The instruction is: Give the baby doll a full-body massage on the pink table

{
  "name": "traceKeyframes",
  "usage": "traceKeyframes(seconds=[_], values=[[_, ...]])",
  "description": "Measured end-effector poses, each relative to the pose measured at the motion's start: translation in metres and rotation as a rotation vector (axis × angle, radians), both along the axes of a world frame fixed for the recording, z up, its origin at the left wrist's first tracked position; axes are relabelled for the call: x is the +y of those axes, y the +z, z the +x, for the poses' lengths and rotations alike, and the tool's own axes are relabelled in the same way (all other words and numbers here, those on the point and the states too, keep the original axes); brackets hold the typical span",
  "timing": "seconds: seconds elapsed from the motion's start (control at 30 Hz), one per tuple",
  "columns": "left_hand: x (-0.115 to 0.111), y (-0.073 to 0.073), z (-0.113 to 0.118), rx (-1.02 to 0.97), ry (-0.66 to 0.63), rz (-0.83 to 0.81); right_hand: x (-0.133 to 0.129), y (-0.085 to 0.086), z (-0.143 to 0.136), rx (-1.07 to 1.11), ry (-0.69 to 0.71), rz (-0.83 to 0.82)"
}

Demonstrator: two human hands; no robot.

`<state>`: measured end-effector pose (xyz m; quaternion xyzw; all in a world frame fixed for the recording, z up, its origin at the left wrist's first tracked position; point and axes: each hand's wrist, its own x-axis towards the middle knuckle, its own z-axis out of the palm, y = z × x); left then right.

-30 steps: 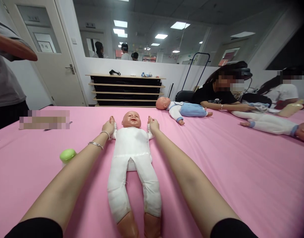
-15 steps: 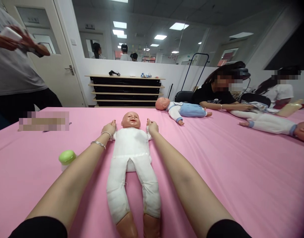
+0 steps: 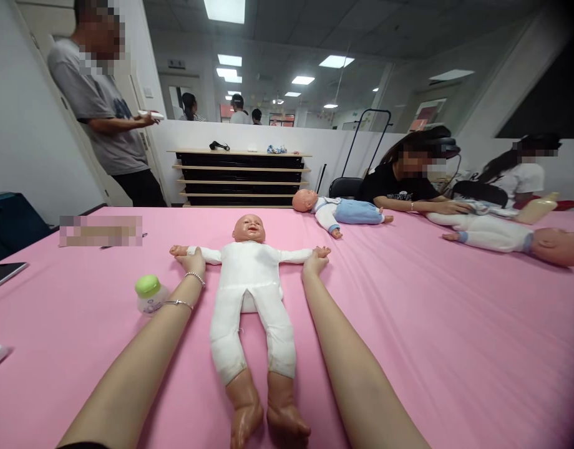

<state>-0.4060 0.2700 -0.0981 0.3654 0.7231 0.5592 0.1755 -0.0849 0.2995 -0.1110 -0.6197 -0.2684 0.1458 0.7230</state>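
Note:
A baby doll (image 3: 249,268) with a white cloth body lies face up on the pink-covered table (image 3: 390,349), its feet toward me. Both of its arms are stretched straight out sideways. My left hand (image 3: 193,262) is closed around the doll's wrist and hand on the left side. On the right side, my right hand (image 3: 315,265) grips the doll's other hand, the doll's fingers showing above mine. Beside my left forearm stands a jar (image 3: 150,295) with a green lid.
A doll in blue trousers (image 3: 357,211) lies farther back. Another doll (image 3: 506,236) lies at the right, by a seated person (image 3: 399,181) and a pale bottle (image 3: 539,207). A phone (image 3: 5,274) rests at the left edge. One person (image 3: 111,118) stands behind the table.
My hands have moved apart, drawing the doll's arms from bent beside its head to straight out sideways. The view has shifted, and the standing person is now farther off.

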Motion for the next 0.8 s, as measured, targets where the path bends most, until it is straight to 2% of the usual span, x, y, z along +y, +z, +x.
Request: traceKeyframes(seconds=[0.07,0.1,0.3,0.47,0.67,0.8], values=[[-0.007,0.005,0.006,-0.11,0.143,0.018,0.001,-0.004,0.004,-0.014,0.011,0.0],[-0.009,0.007,0.009,-0.105,0.153,0.031,0.001,-0.006,0.005,-0.011,0.006,0.006],[-0.012,0.003,0.012,-0.086,0.145,0.153,0.0,-0.01,0.004,0.046,-0.026,0.045],[-0.011,0.001,0.009,-0.13,0.111,0.231,-0.004,-0.007,-0.003,0.132,-0.004,0.08],[-0.014,0.005,0.01,-0.244,0.093,0.314,-0.01,-0.001,-0.009,0.217,0.037,0.184],[-0.011,0.001,0.008,-0.306,0.08,0.374,-0.013,0.0,-0.007,0.243,0.089,0.309]])
